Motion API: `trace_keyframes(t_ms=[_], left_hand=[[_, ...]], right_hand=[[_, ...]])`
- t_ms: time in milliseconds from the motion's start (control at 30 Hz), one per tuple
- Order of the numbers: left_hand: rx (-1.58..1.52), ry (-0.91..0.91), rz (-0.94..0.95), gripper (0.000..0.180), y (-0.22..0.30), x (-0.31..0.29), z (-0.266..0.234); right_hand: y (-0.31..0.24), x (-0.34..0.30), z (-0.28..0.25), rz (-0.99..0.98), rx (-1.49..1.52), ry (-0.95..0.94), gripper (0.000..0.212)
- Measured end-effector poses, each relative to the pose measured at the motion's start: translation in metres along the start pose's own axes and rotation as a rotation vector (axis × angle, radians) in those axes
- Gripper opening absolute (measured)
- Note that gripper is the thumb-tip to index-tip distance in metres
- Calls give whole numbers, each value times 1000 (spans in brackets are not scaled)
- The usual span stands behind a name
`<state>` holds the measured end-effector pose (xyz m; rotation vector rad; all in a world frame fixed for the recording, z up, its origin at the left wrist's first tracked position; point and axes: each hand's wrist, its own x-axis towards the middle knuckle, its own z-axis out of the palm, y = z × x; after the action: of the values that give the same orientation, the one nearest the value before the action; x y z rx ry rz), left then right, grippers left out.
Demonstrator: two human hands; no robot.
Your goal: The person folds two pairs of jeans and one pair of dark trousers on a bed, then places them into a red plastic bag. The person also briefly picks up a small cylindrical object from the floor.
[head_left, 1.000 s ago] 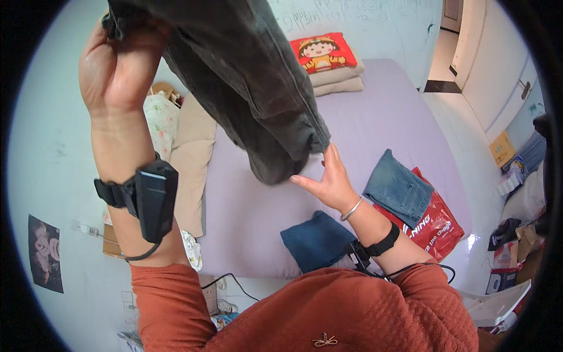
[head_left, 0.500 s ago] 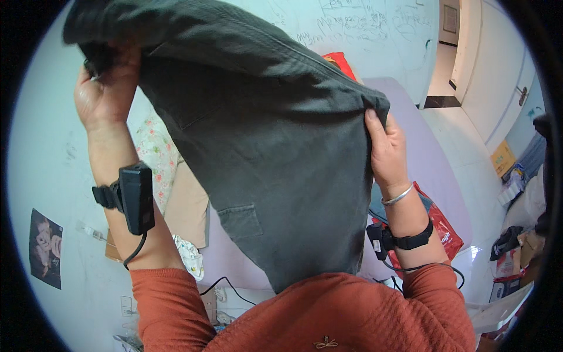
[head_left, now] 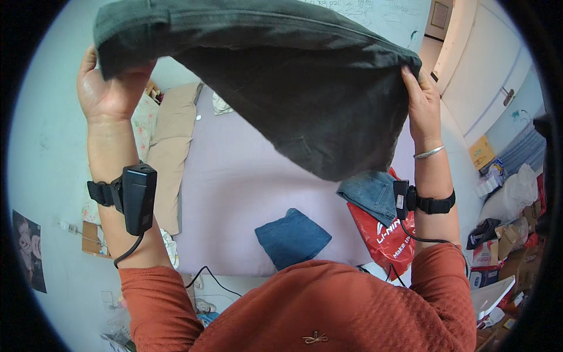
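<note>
A pair of dark grey trousers (head_left: 281, 88) is stretched out between my raised hands, its lower part hanging to a point over the bed. At the left end, my left hand (head_left: 114, 88) holds the trousers from below; its fingers are partly hidden by the cloth. My right hand (head_left: 423, 97) pinches the other upper corner, thumb on the near side. Below them, a folded piece of blue denim (head_left: 293, 237) lies on the bed. Folded lighter blue jeans (head_left: 372, 196) rest on a red plastic bag (head_left: 381, 234), close to my right forearm.
The bed (head_left: 223, 234) has a pale purple sheet, with beige pillows (head_left: 167, 158) along its left side. Cables hang by my arms from black devices (head_left: 139, 199) strapped on them. At the right, a white door (head_left: 489, 64) stands above piled boxes and bags (head_left: 510, 229).
Both hands have risen and shifted right, lifting the trousers higher. The folded denim and much of the bed have come into sight beneath them.
</note>
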<state>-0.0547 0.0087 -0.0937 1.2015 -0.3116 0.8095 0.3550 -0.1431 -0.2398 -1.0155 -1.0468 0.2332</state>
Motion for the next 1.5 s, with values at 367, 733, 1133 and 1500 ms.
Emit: trace_keyframes(t_ms=[367, 733, 1133, 1500], left_hand=[[517, 1220, -47, 34, -88, -107, -3], [40, 1626, -499, 26, -144, -266, -36], [239, 958, -286, 26, -139, -59, -136], [419, 882, -373, 29, 45, -160, -181]], right_hand=[[69, -138, -61, 71, -247, -672, 32], [175, -279, -40, 441, -60, -1001, 29], [164, -106, -44, 478, -275, -200, 21], [63, -180, 127, 94, -530, -449, 31]])
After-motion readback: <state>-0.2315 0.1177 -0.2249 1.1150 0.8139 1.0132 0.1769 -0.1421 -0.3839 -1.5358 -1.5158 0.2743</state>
